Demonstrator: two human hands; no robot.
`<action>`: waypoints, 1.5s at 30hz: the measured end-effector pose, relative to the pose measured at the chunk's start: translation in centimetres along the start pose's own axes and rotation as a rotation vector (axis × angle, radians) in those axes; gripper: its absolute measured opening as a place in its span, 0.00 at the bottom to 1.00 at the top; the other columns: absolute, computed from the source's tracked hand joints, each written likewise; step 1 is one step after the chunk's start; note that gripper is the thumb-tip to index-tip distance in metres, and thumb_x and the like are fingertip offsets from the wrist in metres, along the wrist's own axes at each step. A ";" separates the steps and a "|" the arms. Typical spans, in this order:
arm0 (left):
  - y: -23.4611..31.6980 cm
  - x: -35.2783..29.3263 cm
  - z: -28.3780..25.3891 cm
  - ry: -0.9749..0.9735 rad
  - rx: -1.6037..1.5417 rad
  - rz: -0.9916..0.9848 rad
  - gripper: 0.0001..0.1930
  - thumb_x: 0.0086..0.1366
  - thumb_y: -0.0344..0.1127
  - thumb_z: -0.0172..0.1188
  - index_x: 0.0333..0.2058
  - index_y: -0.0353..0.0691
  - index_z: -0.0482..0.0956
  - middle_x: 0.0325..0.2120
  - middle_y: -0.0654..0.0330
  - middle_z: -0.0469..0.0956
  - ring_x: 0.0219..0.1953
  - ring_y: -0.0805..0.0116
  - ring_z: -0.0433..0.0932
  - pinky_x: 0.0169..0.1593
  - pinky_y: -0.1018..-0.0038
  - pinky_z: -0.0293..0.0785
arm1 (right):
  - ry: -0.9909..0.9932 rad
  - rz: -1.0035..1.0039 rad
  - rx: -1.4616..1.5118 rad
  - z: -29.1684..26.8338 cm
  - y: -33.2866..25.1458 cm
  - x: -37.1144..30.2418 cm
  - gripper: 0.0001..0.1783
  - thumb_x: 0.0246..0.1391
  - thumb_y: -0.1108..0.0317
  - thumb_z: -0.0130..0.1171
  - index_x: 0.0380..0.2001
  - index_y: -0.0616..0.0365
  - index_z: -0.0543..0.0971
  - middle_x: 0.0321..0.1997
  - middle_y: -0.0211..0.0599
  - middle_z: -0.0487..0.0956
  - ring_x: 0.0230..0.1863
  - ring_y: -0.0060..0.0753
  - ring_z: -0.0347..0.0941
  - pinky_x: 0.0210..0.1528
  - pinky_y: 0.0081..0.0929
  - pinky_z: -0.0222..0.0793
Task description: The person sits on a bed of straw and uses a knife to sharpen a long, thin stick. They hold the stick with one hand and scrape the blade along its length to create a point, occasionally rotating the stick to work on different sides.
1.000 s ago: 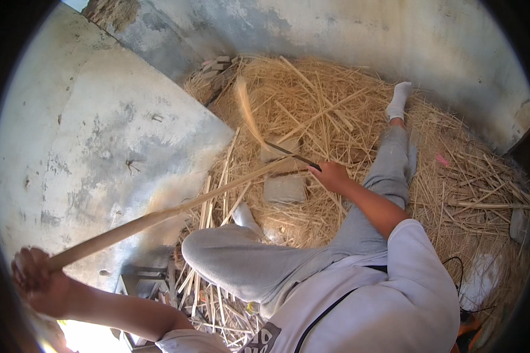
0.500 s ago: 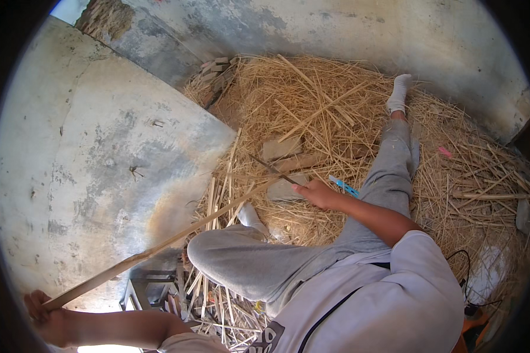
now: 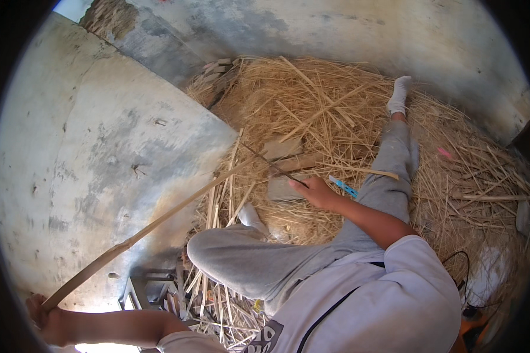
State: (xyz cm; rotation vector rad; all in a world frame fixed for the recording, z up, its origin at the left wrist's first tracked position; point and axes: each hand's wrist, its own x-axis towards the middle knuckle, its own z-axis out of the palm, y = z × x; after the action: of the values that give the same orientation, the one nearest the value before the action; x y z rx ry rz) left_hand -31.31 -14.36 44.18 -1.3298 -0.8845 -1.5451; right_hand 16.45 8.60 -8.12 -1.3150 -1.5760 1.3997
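Note:
My left hand (image 3: 44, 317) is at the lower left, stretched far out and closed on the end of a long bamboo strip (image 3: 159, 220). The strip runs up and right to the wooden block (image 3: 280, 189) in front of my bent knee. My right hand (image 3: 315, 192) rests beside that block, shut on a thin dark knife (image 3: 274, 166) whose blade points up and left and meets the strip's far end. A small blue tool (image 3: 343, 187) lies just right of this hand, on my grey trouser leg.
A thick pile of bamboo shavings and straw (image 3: 335, 106) covers the ground ahead. A second wooden block (image 3: 282, 147) lies beyond the first. A concrete slab (image 3: 100, 153) fills the left. A metal frame (image 3: 147, 288) stands by my knee. My right leg stretches out, ending in a white sock (image 3: 399, 94).
My left hand has pulled the long strip down and to the left. My right hand has dropped lower with the knife. The thin sliver that curled upward is gone.

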 end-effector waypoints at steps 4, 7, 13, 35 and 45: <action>1.1 -1.6 0.1 0.006 -1.152 -0.358 0.14 0.66 0.36 0.52 0.20 0.39 0.69 0.12 0.63 0.67 0.15 0.72 0.67 0.24 0.78 0.63 | 0.131 -0.059 0.324 0.7 0.7 -0.1 0.32 0.62 0.36 0.49 0.28 0.58 0.76 0.10 0.20 0.57 0.11 0.16 0.53 0.15 0.23 0.51; 5.1 -8.9 2.6 0.015 -1.777 -0.382 0.18 0.68 0.41 0.52 0.17 0.48 0.63 0.10 0.72 0.61 0.12 0.80 0.60 0.21 0.82 0.53 | 0.018 0.058 0.687 -1.6 -2.1 -1.3 0.31 0.61 0.38 0.53 0.39 0.60 0.76 0.10 0.18 0.58 0.09 0.14 0.53 0.12 0.19 0.51; 9.9 -17.4 4.6 0.307 -2.335 -0.450 0.18 0.55 0.33 0.65 0.10 0.42 0.70 0.06 0.67 0.69 0.06 0.79 0.65 0.11 0.86 0.61 | 0.134 0.037 0.889 -3.1 -4.6 -1.8 0.20 0.57 0.48 0.63 0.32 0.53 0.71 0.10 0.17 0.59 0.07 0.13 0.54 0.08 0.18 0.50; 8.1 -26.3 2.9 0.410 -1.937 -0.692 0.34 0.54 0.72 0.59 0.08 0.51 0.61 0.03 0.73 0.61 0.04 0.82 0.58 0.10 0.88 0.54 | 0.273 0.157 0.991 -5.0 -4.3 -2.1 0.18 0.63 0.51 0.54 0.26 0.52 0.68 0.11 0.20 0.58 0.09 0.16 0.54 0.12 0.21 0.52; 15.6 -28.3 10.3 0.199 -1.179 -0.832 0.36 0.56 0.79 0.45 0.12 0.51 0.56 0.04 0.73 0.52 0.06 0.83 0.47 0.16 0.83 0.45 | 0.157 0.254 0.379 0.2 2.9 -0.8 0.26 0.67 0.42 0.44 0.26 0.53 0.68 0.12 0.25 0.62 0.08 0.18 0.56 0.09 0.22 0.54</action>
State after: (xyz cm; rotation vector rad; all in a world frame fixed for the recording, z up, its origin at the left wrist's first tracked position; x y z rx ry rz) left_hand -12.23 -5.51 17.59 -1.5705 -0.3307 -3.0737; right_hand 17.23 7.62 -10.80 -1.3816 -1.0051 1.6093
